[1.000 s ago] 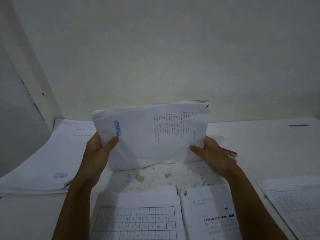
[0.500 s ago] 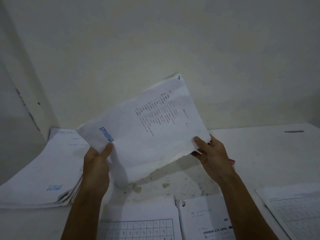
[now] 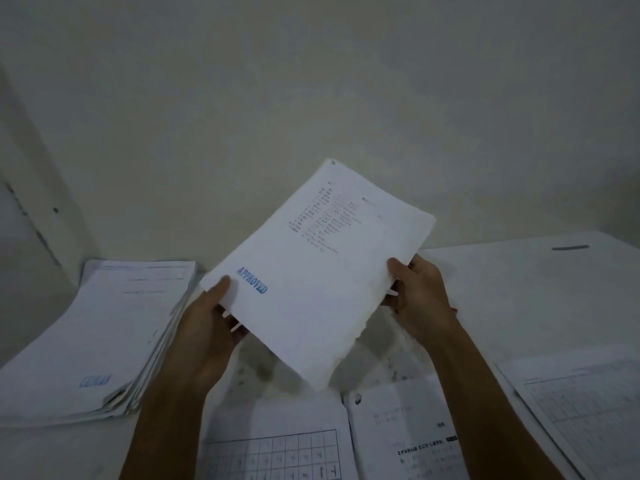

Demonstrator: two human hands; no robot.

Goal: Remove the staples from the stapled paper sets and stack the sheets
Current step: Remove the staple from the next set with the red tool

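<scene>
A thick bundle of white sheets (image 3: 322, 271) with a blue "APPROVED" stamp and printed lines is held above the table, tilted with one corner pointing up and one down. My left hand (image 3: 207, 323) grips its lower left edge, thumb on top beside the stamp. My right hand (image 3: 420, 299) grips its right edge, thumb on the top sheet. A tall stack of loose sheets (image 3: 93, 337) with a blue stamp lies at the left of the table.
Near the front edge lie a gridded sheet (image 3: 277, 448), a printed sheet with a dark mark at its corner (image 3: 401, 431), and another gridded sheet (image 3: 581, 407) at the right. The white table (image 3: 519, 289) meets a plain wall behind. A dark slot (image 3: 569, 248) marks the table's far right.
The bundle went from standing on its long edge on the table to being lifted and rotated clockwise, its top corner now pointing up. Both hands kept their grip.
</scene>
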